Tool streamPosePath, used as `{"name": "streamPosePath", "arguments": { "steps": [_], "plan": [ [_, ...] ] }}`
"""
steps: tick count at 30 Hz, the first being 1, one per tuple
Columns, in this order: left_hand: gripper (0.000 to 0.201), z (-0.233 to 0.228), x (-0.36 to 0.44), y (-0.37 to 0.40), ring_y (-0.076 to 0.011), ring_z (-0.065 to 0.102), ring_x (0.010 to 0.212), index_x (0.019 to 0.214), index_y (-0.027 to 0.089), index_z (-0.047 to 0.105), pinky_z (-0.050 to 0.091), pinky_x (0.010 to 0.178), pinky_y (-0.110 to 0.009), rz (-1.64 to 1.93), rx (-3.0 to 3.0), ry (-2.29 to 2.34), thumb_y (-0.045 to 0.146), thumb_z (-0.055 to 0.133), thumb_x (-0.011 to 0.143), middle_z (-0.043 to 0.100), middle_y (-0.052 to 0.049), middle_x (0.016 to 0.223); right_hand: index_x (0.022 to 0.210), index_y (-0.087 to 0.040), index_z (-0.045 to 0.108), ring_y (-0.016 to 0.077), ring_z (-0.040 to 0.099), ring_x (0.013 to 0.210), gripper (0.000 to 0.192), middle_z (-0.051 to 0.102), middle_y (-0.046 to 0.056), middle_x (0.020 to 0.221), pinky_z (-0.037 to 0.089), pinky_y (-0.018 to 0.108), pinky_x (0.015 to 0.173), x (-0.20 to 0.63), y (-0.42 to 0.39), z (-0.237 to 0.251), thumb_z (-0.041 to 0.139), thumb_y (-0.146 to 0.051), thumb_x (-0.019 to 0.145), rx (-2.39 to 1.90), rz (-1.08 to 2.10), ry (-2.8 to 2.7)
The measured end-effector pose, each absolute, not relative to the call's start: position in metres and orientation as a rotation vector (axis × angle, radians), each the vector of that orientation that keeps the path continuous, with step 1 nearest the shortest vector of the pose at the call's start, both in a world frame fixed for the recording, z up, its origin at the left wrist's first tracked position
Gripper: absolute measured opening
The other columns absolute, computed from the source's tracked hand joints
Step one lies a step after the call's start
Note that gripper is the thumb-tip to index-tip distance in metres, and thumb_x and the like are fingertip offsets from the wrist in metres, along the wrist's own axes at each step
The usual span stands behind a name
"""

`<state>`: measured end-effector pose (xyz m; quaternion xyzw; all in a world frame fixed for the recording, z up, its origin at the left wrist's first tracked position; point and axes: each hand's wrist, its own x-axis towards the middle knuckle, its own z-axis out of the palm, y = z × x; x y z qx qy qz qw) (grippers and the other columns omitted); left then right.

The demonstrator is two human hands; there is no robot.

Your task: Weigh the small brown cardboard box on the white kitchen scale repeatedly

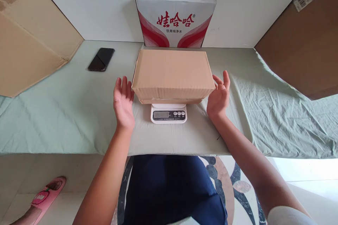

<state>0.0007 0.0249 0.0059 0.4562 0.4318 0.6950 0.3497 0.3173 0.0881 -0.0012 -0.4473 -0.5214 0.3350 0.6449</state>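
Observation:
A closed brown cardboard box [173,70] rests on a white digital kitchen scale [169,121], whose display and buttons stick out in front of it. My left hand [123,103] is at the box's left side, palm turned inward, fingers stretched out. At the right side is my right hand [219,96], its fingers spread and pointing up. Both hands are very close to the box's sides; whether the fingertips touch it I cannot tell. The box hides the scale's weighing plate. No digits can be read on the display.
A black phone [101,59] lies on the green cloth [66,112] at the back left. A white and red carton [176,23] stands behind the box. Large cardboard pieces flank the table at left [34,38] and right [303,45]. Another person's foot in a pink slipper [49,197] shows lower left.

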Motion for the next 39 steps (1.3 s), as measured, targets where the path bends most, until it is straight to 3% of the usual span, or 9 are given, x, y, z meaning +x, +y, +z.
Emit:
{"name": "streamPosePath", "arguments": {
  "steps": [6,17,26,32,39],
  "plan": [
    [0.065,0.01,0.002,0.024,-0.0286,0.029,0.162,0.146,0.048,0.055,0.035,0.128,-0.044,1.779,1.137,1.055,0.079,0.051,0.088,0.045,0.008,0.166,0.145,-0.045,0.047,0.0385,0.052,0.142,0.069,0.057,0.005,0.143,0.046,0.065,0.111,0.312,0.085,0.007,0.055,-0.072,0.082,-0.972,0.846,-1.055],
    [0.061,0.005,0.002,0.026,-0.0281,0.033,0.16,0.145,0.05,0.056,0.035,0.127,-0.046,1.769,1.184,1.038,0.078,0.048,0.091,0.046,0.007,0.166,0.147,-0.044,0.045,0.0355,0.052,0.142,0.065,0.055,0.005,0.144,0.045,0.063,0.114,0.307,0.079,0.008,0.049,-0.069,0.088,-0.946,0.841,-1.17],
    [0.074,0.001,0.011,0.024,-0.0321,0.058,0.14,0.136,0.028,0.067,0.049,0.114,-0.044,1.726,1.249,1.067,0.08,0.048,0.089,0.068,-0.011,0.141,0.148,-0.043,0.046,0.0357,0.039,0.155,0.063,0.047,0.0,0.161,0.036,0.063,0.126,0.289,0.058,0.012,0.052,-0.07,0.091,-0.817,0.864,-1.353],
    [0.072,0.002,0.012,0.024,-0.0306,0.065,0.13,0.134,0.027,0.067,0.053,0.107,-0.043,1.718,1.3,1.074,0.079,0.046,0.091,0.07,-0.011,0.136,0.148,-0.043,0.047,0.0329,0.039,0.155,0.058,0.048,-0.001,0.16,0.034,0.062,0.129,0.283,0.052,0.012,0.042,-0.068,0.095,-0.839,0.853,-1.391],
    [0.065,0.005,0.016,0.024,-0.0306,0.066,0.128,0.132,0.027,0.067,0.052,0.109,-0.044,1.743,1.325,1.036,0.075,0.05,0.092,0.07,-0.012,0.133,0.149,-0.044,0.043,0.0324,0.041,0.154,0.067,0.048,-0.001,0.16,0.037,0.059,0.128,0.283,0.063,0.008,0.053,-0.07,0.089,-0.816,0.859,-1.395]
  ]
}}
